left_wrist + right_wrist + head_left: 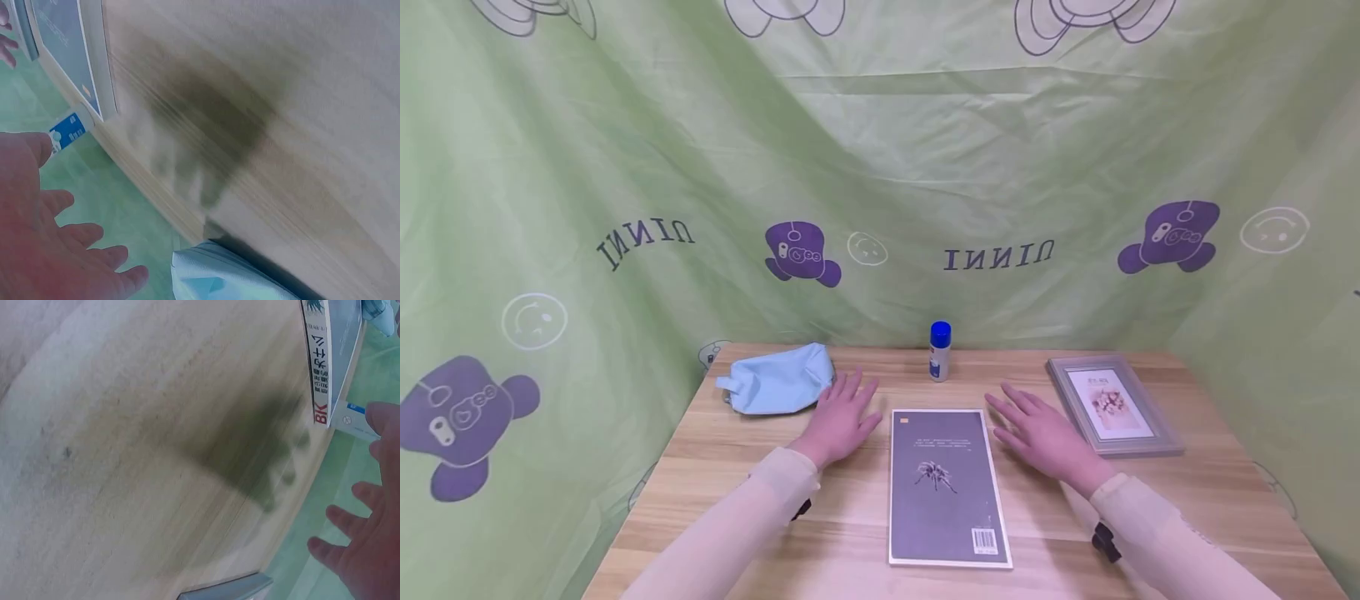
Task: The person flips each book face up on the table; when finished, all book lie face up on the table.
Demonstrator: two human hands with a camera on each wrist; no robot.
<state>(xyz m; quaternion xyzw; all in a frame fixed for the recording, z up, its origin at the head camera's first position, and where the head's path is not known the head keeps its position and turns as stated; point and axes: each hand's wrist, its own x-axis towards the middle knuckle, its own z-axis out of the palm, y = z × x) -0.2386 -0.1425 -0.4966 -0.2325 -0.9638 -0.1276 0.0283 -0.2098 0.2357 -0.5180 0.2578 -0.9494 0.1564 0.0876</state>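
Grip apart on both sides, fingers spread, nothing clamped: left grip (pixel 842 421) just left of the book (pixel 947 487), right grip (pixel 1045 429) just right of it. Held palm-down and seemingly above the bench (pixel 850 542), to judge by hand shadows well away from the fingers in both wrist views. Probably set to either side so as to leave the book uncovered, within reach from both long edges.

Between them: book laid flat, back cover up, barcode at the near right corner, spine to the right; likely turned to read upright from the near side, and steady on so broad a face.

Beyond the book's far edge: bottle (pixel 939 354), upright on its base, blue cap uppermost, probably easy to tip if brushed. Left of the book, toward its far end: pouch (pixel 781 382), slumped on its side, likely too soft for a straighter stance; overlapped by left fingertips in the head view, yet apart from them in the left wrist view. Right of the book: frame (pixel 1108 404), flat, picture up, near the right grip. Past the book and bottle: curtain (pixel 880 150), close behind the bench, limiting room there. Nothing on top of the book; to the sides, pouch and frame as likeliest obstacles.
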